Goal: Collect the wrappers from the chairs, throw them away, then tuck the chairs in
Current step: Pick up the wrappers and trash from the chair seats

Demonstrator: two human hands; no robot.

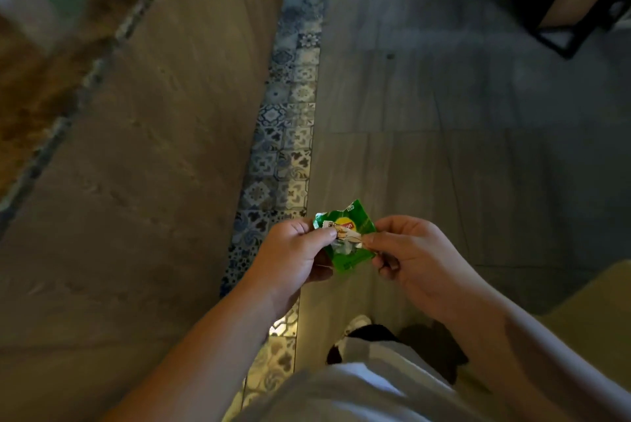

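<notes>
A crumpled green wrapper [346, 237] with a yellow and red logo is held in front of my waist, above the floor. My left hand [293, 251] pinches its left edge between thumb and fingers. On the wrapper's right edge my right hand [409, 251] is pinched shut, gripping a small whitish wrapper [348, 234] that lies across the green one. Both hands touch the wrappers at once. No chair seat is plainly in view.
A tall wooden counter side [153, 148] runs along the left, with a strip of blue patterned tiles [286, 121] at its foot. Grey plank floor [444, 114] lies ahead. Dark furniture legs [560, 36] stand at the top right. A tan surface edge [601, 298] juts in at the right.
</notes>
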